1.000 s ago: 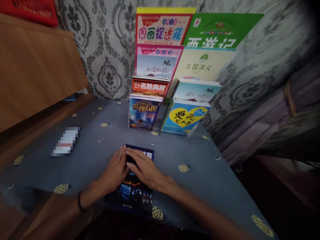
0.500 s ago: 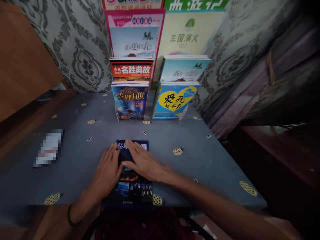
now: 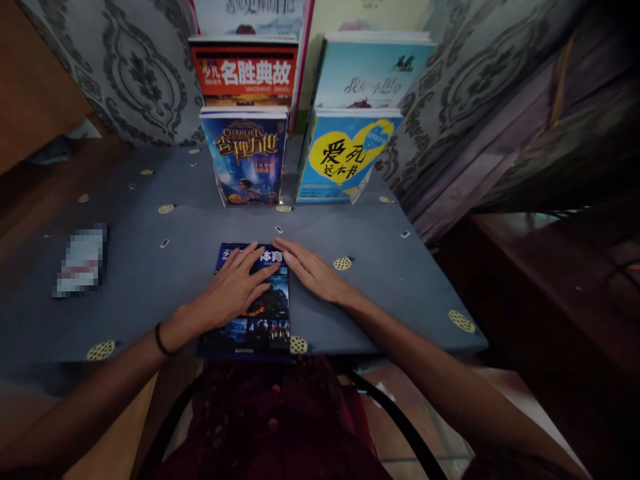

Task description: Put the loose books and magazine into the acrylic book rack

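Head view: the dark-blue book (image 3: 273, 307) lies flat at the desk's (image 3: 145, 280) near edge, probably for easy reach. The left hand (image 3: 234, 290) spreads its fingers over it, apparently steadying it; the right hand (image 3: 314, 275), fingers extended, gripping nothing, lies by its right edge.

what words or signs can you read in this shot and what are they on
"少…体育": book lying flat, middle covered by the left hand
"少儿 名胜典故", "MINGSHENG DIANGU": orange-red book
"CHARLIE", "查理九世": dark blue book
"爱死这本书": yellow-heart book
"我有一个愿望", faint: teal book
Title cut off, not fully readable: pale book
Too small or blurred: remaining cover print
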`<state>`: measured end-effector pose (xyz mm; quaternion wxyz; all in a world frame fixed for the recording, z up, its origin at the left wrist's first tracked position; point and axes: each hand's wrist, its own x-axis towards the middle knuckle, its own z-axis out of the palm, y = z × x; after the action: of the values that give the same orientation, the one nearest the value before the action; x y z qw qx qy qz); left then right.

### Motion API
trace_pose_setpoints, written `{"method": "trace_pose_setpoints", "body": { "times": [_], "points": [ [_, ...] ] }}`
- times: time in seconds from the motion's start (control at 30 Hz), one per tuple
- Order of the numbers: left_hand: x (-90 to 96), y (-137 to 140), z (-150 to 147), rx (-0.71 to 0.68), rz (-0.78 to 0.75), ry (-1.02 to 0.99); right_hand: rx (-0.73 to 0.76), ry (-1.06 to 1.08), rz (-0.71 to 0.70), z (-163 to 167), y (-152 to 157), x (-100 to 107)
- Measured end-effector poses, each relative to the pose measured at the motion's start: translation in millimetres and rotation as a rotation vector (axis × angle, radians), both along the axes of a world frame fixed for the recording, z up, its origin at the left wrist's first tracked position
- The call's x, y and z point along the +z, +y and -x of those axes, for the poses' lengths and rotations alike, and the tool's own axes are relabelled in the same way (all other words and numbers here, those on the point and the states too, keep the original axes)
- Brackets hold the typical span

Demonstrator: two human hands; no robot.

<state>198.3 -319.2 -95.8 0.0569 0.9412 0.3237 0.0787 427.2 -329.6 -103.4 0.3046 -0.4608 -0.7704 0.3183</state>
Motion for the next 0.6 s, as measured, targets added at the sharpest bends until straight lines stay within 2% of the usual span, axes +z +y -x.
{"method": "trace_pose_setpoints", "body": {
  "times": [0.1, 0.27, 0.43, 0.6],
  "points": [
    [5.1, -6.2, -3.4, -0.139, 0.063, 0.042, 0.001, -0.01, -0.013, 0.5, -0.2, -1.0],
    [16.4, -37.6, 9.6, -0.303, 0.175, 0.074, -0.006, -0.045, -0.032, 2.2, -0.7, 0.2],
    [14.8, -61.7, 22.9, -0.34, 0.217, 0.053, -0.011, -0.099, -0.037, 3.5, -3.1, 0.0],
    [11.6, -71.7, 29.5, -0.336, 0.115, 0.025, 0.014, -0.192, -0.133, 7.6, -3.5, -5.1]
  ]
}}
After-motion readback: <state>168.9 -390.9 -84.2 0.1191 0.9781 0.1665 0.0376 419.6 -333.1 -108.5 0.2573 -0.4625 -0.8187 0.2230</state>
